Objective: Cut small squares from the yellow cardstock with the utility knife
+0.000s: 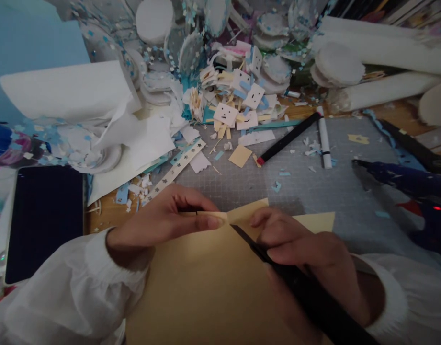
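The black cutter (pixel 313 292) slants from near right to far left, its narrow tip just beside the left hand (pixel 159 218), its body gripped by the right hand (pixel 310 244). Plain tan paper (pixel 202 282) spreads between and below the hands, its folded far edge pinched by the left.

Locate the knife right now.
Head view, lower right of centre: the knife is in the right hand, its tip by the paper's folded edge, just right of the left hand.
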A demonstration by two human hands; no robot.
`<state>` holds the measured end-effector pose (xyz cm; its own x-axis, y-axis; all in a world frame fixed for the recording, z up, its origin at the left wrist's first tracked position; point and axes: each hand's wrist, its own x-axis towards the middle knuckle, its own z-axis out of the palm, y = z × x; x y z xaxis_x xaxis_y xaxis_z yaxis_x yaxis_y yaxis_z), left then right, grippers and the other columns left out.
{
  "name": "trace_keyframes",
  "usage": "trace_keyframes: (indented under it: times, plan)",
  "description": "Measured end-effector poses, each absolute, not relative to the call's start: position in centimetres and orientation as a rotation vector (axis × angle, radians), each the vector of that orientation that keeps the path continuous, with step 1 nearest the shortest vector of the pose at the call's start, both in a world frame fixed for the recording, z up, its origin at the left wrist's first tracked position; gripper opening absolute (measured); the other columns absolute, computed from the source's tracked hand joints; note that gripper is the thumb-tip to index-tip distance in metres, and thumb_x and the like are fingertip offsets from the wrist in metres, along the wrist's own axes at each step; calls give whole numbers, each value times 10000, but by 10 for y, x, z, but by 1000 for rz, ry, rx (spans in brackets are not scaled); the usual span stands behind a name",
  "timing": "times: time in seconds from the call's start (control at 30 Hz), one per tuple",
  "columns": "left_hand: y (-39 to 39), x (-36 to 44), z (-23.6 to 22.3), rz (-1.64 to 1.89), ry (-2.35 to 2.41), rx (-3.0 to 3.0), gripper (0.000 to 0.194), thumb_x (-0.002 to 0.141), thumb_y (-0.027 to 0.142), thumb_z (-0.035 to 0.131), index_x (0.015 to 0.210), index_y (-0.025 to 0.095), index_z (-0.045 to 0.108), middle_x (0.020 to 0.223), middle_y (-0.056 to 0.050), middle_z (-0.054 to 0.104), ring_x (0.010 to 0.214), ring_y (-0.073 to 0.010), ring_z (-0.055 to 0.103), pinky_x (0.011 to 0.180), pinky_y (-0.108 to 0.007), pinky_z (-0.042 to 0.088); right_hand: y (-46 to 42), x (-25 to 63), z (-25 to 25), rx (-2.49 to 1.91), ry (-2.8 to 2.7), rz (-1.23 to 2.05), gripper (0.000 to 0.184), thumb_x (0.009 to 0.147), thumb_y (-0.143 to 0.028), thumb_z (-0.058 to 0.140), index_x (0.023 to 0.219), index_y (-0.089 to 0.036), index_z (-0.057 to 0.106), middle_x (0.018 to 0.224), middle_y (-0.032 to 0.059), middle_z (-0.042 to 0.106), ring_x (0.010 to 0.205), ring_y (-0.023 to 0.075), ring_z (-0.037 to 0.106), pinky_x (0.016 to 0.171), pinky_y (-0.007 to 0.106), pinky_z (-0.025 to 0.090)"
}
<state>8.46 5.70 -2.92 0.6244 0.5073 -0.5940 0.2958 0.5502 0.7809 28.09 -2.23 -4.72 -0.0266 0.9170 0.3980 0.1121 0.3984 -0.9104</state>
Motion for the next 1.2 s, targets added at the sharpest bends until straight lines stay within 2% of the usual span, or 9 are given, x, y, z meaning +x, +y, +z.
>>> trace_keyframes:
  times: [0.07, 0.2, 0.4, 0.53, 0.67, 0.87, 1.2]
  plan:
    - [57, 84, -30, 154, 923, 1021, 107, 796, 263, 689, 778, 173, 745, 650, -10, 682, 521, -76, 572, 458, -123, 422, -22, 278, -49, -959, -1506, 783, 240, 631, -88, 597, 759, -267, 501, 584, -63, 552, 508, 125, 580, 676, 377, 570]
    - [57, 84, -32, 164, 937, 1029, 105, 790, 260, 696, 790, 173, 755, 669, -20, 698, 532, -79, 586, 471, -125, 435, -27, 262, -54, -1054, -1378, 628, 149, 681, -148, 546, 720, -267, 466, 536, -52, 479, 566, 160, 576, 639, 373, 549]
    - [57, 81, -35, 171, 953, 1077, 115, 766, 281, 717, 808, 189, 772, 695, -29, 716, 539, -90, 603, 471, -132, 441, -31, 257, -56, -1084, -1278, 672, 214, 664, -96, 536, 767, -279, 490, 570, -58, 479, 645, 158, 604, 720, 357, 534]
    - [57, 79, -35, 170, 968, 1095, 125, 749, 288, 733, 797, 181, 774, 701, -36, 719, 548, -94, 607, 479, -137, 452, -24, 276, -52, -980, -1534, 785, 196, 668, -104, 610, 740, -273, 542, 587, -57, 549, 593, 148, 612, 691, 351, 552]
    - [57, 80, -34, 179, 975, 1097, 105, 754, 269, 728, 785, 181, 774, 679, -28, 714, 528, -80, 593, 466, -124, 442, -21, 284, -50, -949, -1577, 828, 144, 697, -145, 641, 717, -263, 560, 553, -61, 533, 541, 140, 583, 714, 384, 556]
    - [55, 80, -37, 208, 978, 1090, 82, 743, 272, 746, 785, 208, 776, 698, -20, 730, 535, -73, 608, 478, -112, 455, -22, 281, -47, -1022, -1689, 803, 171, 734, -143, 614, 611, -242, 546, 554, -35, 528, 572, 154, 587, 704, 392, 562]
    - [56, 81, -37, 224, 985, 1039, 62, 730, 241, 754, 766, 196, 774, 652, -16, 722, 499, -68, 605, 456, -103, 451, -21, 280, -48, -1015, -1721, 728, 151, 713, -113, 580, 643, -241, 543, 577, -26, 536, 557, 151, 563, 677, 390, 568]
